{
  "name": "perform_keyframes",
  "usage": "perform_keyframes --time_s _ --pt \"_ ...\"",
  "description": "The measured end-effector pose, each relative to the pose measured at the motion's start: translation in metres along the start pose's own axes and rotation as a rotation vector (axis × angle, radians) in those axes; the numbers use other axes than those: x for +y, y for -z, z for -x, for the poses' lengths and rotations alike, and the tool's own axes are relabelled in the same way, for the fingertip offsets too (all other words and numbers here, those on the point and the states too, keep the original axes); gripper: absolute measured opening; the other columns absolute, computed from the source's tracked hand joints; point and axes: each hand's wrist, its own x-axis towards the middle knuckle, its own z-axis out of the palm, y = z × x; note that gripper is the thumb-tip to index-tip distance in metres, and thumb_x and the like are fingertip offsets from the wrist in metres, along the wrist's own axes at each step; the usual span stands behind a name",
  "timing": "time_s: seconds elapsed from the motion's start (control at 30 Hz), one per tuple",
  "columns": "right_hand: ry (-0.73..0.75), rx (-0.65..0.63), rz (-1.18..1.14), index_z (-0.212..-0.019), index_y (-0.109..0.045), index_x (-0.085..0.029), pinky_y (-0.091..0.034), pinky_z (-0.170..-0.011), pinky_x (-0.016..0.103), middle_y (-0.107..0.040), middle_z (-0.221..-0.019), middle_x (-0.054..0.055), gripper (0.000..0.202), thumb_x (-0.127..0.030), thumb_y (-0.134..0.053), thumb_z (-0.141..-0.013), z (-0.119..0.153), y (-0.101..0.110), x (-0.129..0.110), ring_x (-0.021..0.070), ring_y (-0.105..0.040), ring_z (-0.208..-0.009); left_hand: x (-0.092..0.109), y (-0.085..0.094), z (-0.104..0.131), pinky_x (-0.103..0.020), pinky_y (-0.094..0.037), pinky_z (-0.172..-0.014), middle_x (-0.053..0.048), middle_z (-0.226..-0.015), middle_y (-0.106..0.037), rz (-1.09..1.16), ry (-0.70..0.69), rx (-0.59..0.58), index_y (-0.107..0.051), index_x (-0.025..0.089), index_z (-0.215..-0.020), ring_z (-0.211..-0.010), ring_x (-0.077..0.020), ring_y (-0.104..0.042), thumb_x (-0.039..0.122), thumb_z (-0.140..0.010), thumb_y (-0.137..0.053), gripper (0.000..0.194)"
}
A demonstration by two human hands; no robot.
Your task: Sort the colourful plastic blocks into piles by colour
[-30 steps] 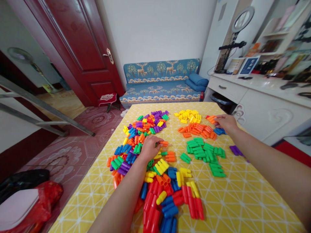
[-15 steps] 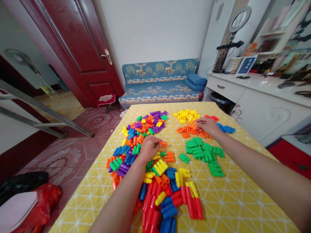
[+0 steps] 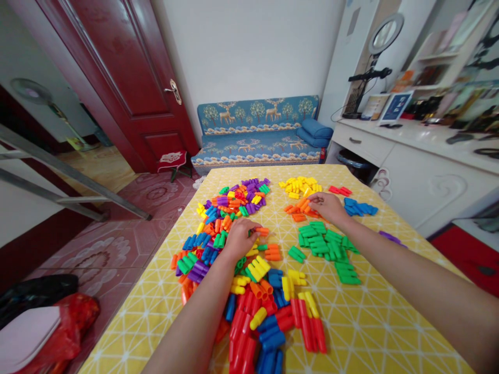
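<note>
My left hand (image 3: 240, 238) is closed on an orange piece (image 3: 262, 230) over the mixed pile of plastic pieces (image 3: 198, 267), which spreads down the left and middle of the table. My right hand (image 3: 325, 205) reaches over the orange pile (image 3: 299, 209), fingers bent at its right side; whether they grip a piece is too small to tell. Behind that pile lies a yellow pile (image 3: 298, 185). A green pile (image 3: 325, 242) sits nearer me. Small red (image 3: 340, 190) and blue (image 3: 359, 207) groups are at the right, with purple pieces (image 3: 392, 238) beyond my right forearm.
The table has a yellow patterned cloth (image 3: 374, 306). A blue sofa (image 3: 257, 130) stands past its far edge. To the right is a white dresser (image 3: 421, 176) with a ring light (image 3: 385, 34). A small red stool (image 3: 172, 160) is by the door (image 3: 113, 78).
My right hand has shifted slightly left over the orange pile, and its forearm now uncovers purple pieces at the right. My left hand stays in place with the orange piece.
</note>
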Motion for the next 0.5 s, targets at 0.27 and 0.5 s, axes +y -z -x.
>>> perform_keyframes --time_s 0.27,0.5 --pt "0.118 -0.120 0.486 -0.094 -0.075 -0.020 -0.048 -0.075 0.026 -0.074 -0.094 0.004 0.023 -0.019 -0.056 -0.081 0.005 0.005 0.009 0.0197 -0.067 -0.088 -0.001 -0.002 0.000 -0.037 -0.046 -0.091 -0.005 -0.098 -0.073 0.011 -0.005 0.005 -0.073 0.021 -0.097 -0.098 -0.0226 -0.062 0.018 -0.079 -0.064 0.020" --pt "0.148 -0.108 0.401 -0.090 -0.074 -0.016 -0.048 -0.079 0.026 -0.074 -0.092 0.005 0.021 -0.013 -0.057 -0.078 0.011 -0.009 0.002 0.0189 -0.067 -0.088 -0.001 -0.002 0.000 -0.037 -0.046 -0.090 -0.005 -0.097 -0.073 0.021 -0.011 0.019 -0.073 0.021 -0.096 -0.097 -0.0226 -0.062 0.017 -0.078 -0.066 0.020"
